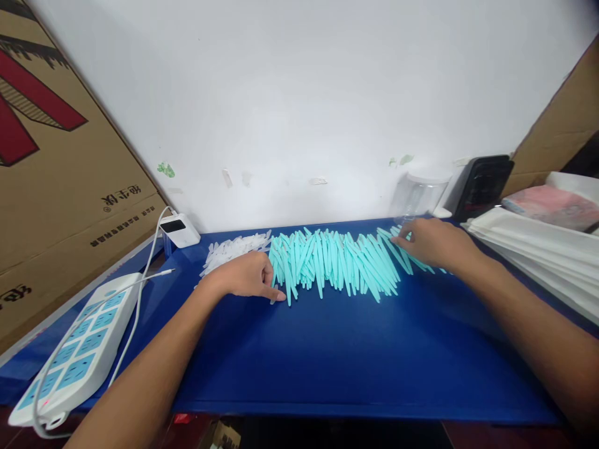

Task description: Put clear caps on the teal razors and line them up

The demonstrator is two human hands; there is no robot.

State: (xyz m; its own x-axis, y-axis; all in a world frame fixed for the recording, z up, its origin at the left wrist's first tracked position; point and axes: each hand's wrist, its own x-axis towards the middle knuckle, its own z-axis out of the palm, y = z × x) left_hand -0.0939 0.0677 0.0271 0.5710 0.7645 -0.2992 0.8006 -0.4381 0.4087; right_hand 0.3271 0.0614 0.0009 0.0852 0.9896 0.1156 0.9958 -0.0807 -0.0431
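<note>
A long heap of slim, tapered turquoise sticks lies across the blue table. To its left is a pile of small translucent white pieces, partly covered by my left hand. That hand is closed, thumb against curled fingers, at the heap's near left corner. A small translucent piece shows at its fingertips. At the right end of the heap, my right hand has its thumb and fingers drawn together over several turquoise sticks. Whether one is pinched there is hidden.
On the left lie a white power strip, a cable and a small white device, beside a large cardboard box. A clear container, a black object and stacked white sheets occupy the right. A white wall stands behind.
</note>
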